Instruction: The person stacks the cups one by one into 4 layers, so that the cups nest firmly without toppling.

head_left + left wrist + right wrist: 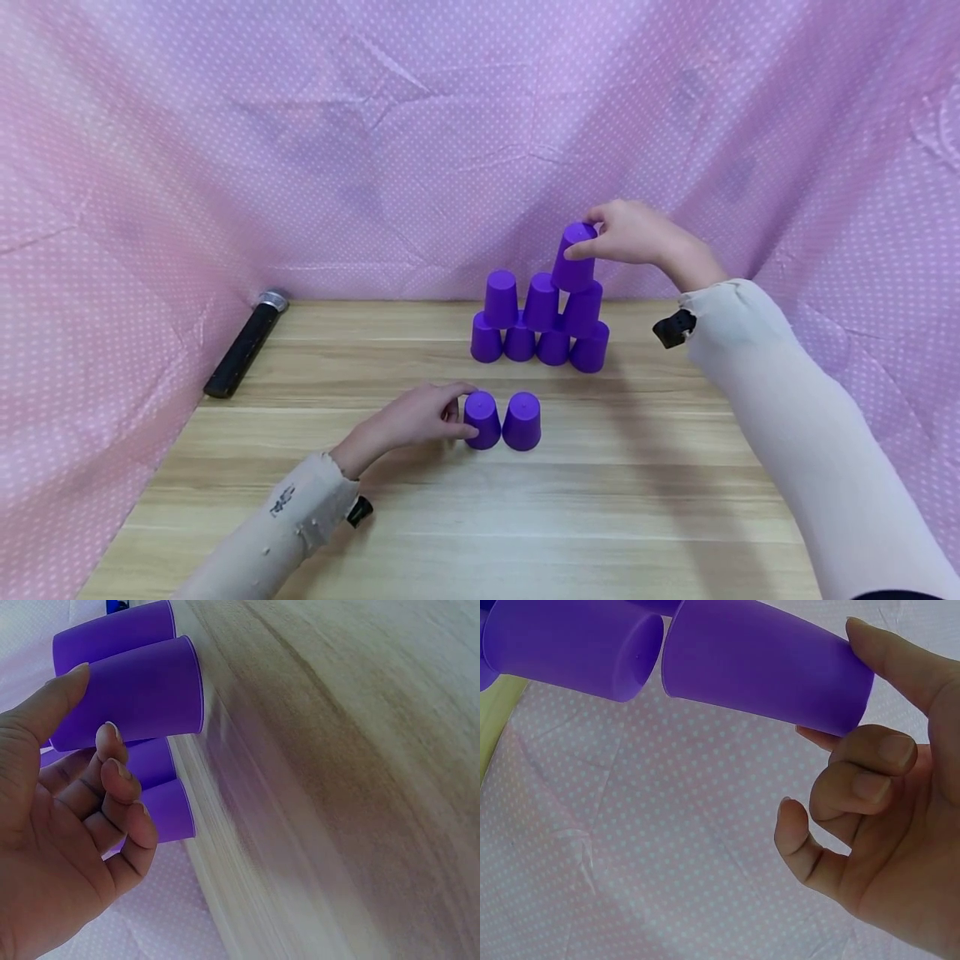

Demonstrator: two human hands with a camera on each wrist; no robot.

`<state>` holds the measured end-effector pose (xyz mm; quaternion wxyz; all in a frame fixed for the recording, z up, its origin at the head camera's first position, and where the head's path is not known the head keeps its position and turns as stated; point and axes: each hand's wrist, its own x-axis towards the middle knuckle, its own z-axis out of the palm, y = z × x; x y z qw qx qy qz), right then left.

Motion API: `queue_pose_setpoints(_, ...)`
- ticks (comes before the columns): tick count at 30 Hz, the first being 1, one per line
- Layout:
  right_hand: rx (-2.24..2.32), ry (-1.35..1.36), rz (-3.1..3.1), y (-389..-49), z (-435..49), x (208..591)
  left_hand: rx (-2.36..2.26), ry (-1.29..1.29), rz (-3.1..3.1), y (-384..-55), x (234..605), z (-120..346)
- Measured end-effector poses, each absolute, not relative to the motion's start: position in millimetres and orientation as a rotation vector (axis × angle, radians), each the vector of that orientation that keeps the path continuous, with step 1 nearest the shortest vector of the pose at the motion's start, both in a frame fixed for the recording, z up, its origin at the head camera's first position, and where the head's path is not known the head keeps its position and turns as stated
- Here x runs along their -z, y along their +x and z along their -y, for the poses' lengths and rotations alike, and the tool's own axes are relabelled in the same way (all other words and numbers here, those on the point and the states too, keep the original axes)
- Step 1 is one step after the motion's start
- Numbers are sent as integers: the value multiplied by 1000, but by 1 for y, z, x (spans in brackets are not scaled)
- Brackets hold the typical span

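Upside-down purple cups form a stack at the back of the table, with a bottom row [486, 340] and three cups [501, 300] above it. Over the right end of that second row, my right hand [637, 233] pinches a purple cup [765, 664] near its closed end, mouth down. In the right wrist view its rim is close to the cup [574, 649] below. My left hand [416, 415] holds another upside-down cup [135, 694] between thumb and fingers, at the table's middle. Right beside it stands one more cup [522, 422].
A black microphone [243, 346] with a silver head lies at the table's left edge. Pink dotted cloth [420, 150] hangs behind and on both sides of the wooden table [600, 517]. Black wrist cameras [673, 328] sit below the sleeves.
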<state>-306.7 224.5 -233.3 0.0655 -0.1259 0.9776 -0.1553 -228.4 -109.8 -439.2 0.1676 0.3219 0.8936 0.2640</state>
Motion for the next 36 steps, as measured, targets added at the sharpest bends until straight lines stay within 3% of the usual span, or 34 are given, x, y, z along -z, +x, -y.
queue_pose_setpoints(36, 540, -382, -2888, -315, -223, 240, -718, 911, -2569, -228, 437, 106)
